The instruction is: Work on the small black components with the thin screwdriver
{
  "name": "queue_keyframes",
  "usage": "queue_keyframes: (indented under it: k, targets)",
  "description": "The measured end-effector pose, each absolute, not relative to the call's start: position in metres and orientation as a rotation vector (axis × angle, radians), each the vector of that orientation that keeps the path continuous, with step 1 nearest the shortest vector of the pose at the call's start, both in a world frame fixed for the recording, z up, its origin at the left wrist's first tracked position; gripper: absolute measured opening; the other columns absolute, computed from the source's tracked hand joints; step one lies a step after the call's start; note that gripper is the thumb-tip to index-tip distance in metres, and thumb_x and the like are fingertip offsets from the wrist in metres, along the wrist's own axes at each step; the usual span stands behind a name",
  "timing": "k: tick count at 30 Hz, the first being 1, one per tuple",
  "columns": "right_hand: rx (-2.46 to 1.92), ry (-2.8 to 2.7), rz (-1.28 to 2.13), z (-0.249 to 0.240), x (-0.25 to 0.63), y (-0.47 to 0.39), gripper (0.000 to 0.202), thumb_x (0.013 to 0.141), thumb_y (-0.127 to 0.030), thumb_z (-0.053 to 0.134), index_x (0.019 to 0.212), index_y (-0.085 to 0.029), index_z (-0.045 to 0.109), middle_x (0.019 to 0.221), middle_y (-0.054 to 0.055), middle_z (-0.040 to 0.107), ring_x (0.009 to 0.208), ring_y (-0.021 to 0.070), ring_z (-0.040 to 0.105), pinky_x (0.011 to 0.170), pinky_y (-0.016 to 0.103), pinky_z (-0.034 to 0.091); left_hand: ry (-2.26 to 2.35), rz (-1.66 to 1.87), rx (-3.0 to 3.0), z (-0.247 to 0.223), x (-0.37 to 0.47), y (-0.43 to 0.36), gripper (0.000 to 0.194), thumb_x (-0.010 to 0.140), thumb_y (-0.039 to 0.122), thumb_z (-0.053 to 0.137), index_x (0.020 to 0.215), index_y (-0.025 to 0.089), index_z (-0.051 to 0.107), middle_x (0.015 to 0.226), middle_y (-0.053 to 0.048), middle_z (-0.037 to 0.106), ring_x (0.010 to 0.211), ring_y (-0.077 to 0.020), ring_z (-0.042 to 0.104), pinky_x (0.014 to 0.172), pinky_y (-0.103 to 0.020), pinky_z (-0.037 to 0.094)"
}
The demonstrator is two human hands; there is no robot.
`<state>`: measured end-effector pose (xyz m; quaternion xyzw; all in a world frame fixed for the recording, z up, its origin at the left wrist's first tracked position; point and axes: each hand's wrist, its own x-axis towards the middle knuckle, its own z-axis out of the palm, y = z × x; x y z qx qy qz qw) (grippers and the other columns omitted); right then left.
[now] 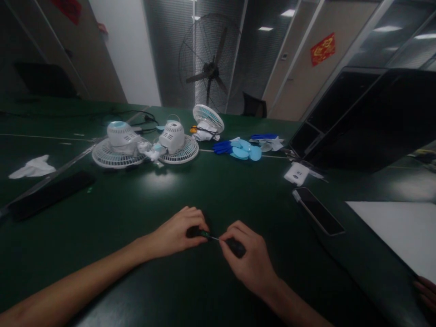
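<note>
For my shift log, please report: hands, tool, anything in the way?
Left hand, right hand: both holding tool. Thin shaft shows between. Fans, phone apart; no obstruction seen.

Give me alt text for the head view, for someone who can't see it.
Left hand and right hand each hold a dark object, with a thin shaft between them, over a green table. Three white fans sit beyond; a phone lies right.
</note>
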<state>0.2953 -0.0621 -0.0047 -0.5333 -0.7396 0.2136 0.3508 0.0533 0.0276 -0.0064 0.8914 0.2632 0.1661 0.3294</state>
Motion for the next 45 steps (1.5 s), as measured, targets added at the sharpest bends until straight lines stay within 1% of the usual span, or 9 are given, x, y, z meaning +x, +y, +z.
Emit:
queue_keyframes:
  k: [7, 18, 21, 26, 29, 34, 38, 42, 45]
  targets:
    - [-1.415, -1.945, 0.559, -0.002, 0.294, -0.062, 0.012, 0.094, -0.016, 0.063, 0.087, -0.023, 0.071, 0.09, 0.002, 0.067, 0.077, 0.018, 0.068, 0.069, 0.03, 0.049, 0.68, 0.417, 2.349, -0.004, 0.05, 0.029, 0.012, 0.097, 0.032, 0.074, 0.104, 0.023, 0.07, 0.104, -0.002, 0.067, 0.101, -0.0212, 0.06, 0.096, -0.036, 0.036]
    - [-1.402, -1.998, 0.604, 0.0, 0.288, -0.063, 0.012, 0.097, -0.016, 0.062, 0.092, -0.024, 0.071, 0.095, 0.002, 0.067, 0.082, 0.0185, 0.068, 0.071, 0.031, 0.05, 0.6, 0.421, 2.377, -0.002, 0.051, 0.029, 0.017, 0.098, 0.038, 0.074, 0.104, 0.022, 0.072, 0.103, -0.002, 0.068, 0.1, -0.0207, 0.061, 0.095, -0.035, 0.037]
    - [-1.398, -2.016, 0.599, 0.0, 0.285, -0.062, 0.013, 0.098, -0.017, 0.061, 0.094, -0.024, 0.072, 0.095, 0.003, 0.067, 0.081, 0.0182, 0.068, 0.07, 0.031, 0.049, 0.596, 0.414, 2.389, -0.002, 0.052, 0.028, 0.016, 0.098, 0.037, 0.074, 0.107, 0.023, 0.072, 0.104, -0.003, 0.068, 0.102, -0.0213, 0.061, 0.095, -0.035, 0.036]
    - [-1.398, -1.954, 0.615, -0.002, 0.287, -0.061, 0.013, 0.098, -0.017, 0.061, 0.094, -0.024, 0.072, 0.095, 0.004, 0.068, 0.081, 0.0189, 0.068, 0.071, 0.032, 0.05, 0.626, 0.393, 2.393, -0.003, 0.051, 0.026, 0.014, 0.097, 0.034, 0.075, 0.103, 0.022, 0.07, 0.103, -0.002, 0.067, 0.099, -0.0206, 0.061, 0.096, -0.036, 0.036]
    - [-1.372, -1.911, 0.629, -0.002, 0.289, -0.059, 0.013, 0.098, -0.017, 0.062, 0.093, -0.024, 0.072, 0.094, 0.003, 0.068, 0.083, 0.0191, 0.069, 0.072, 0.032, 0.05, 0.624, 0.386, 2.398, -0.001, 0.051, 0.026, 0.015, 0.097, 0.033, 0.074, 0.105, 0.022, 0.069, 0.105, -0.002, 0.067, 0.101, -0.0211, 0.06, 0.096, -0.037, 0.036]
    - [-1.38, -1.815, 0.584, 0.001, 0.291, -0.058, 0.011, 0.096, -0.017, 0.063, 0.092, -0.023, 0.071, 0.092, 0.004, 0.068, 0.083, 0.0199, 0.068, 0.072, 0.032, 0.051, 0.666, 0.388, 2.403, 0.004, 0.055, 0.023, 0.023, 0.092, 0.037, 0.075, 0.109, 0.023, 0.069, 0.105, -0.003, 0.066, 0.1, -0.0225, 0.06, 0.094, -0.038, 0.038]
    - [-1.352, -1.786, 0.58, 0.003, 0.29, -0.058, 0.011, 0.097, -0.018, 0.063, 0.091, -0.022, 0.071, 0.092, 0.004, 0.067, 0.081, 0.0199, 0.067, 0.07, 0.032, 0.051, 0.738, 0.428, 2.368, 0.002, 0.058, 0.019, 0.029, 0.094, 0.042, 0.074, 0.116, 0.023, 0.067, 0.103, -0.003, 0.066, 0.099, -0.0222, 0.06, 0.088, -0.036, 0.04]
    - [-1.34, -1.716, 0.559, 0.003, 0.291, -0.058, 0.01, 0.098, -0.02, 0.064, 0.092, -0.022, 0.072, 0.093, 0.005, 0.067, 0.081, 0.0201, 0.066, 0.069, 0.032, 0.051, 0.699, 0.428, 2.482, 0.0, 0.058, 0.013, 0.043, 0.097, 0.038, 0.072, 0.136, 0.025, 0.061, 0.12, -0.007, 0.065, 0.109, -0.0253, 0.059, 0.091, -0.037, 0.042]
    - [-1.357, -1.665, 0.573, 0.001, 0.294, -0.057, 0.011, 0.098, -0.022, 0.064, 0.091, -0.022, 0.072, 0.093, 0.004, 0.067, 0.082, 0.0205, 0.066, 0.07, 0.033, 0.051, 0.601, 0.378, 2.641, 0.002, 0.058, 0.009, 0.047, 0.1, 0.04, 0.068, 0.144, 0.026, 0.058, 0.123, -0.009, 0.062, 0.107, -0.0259, 0.058, 0.089, -0.037, 0.044]
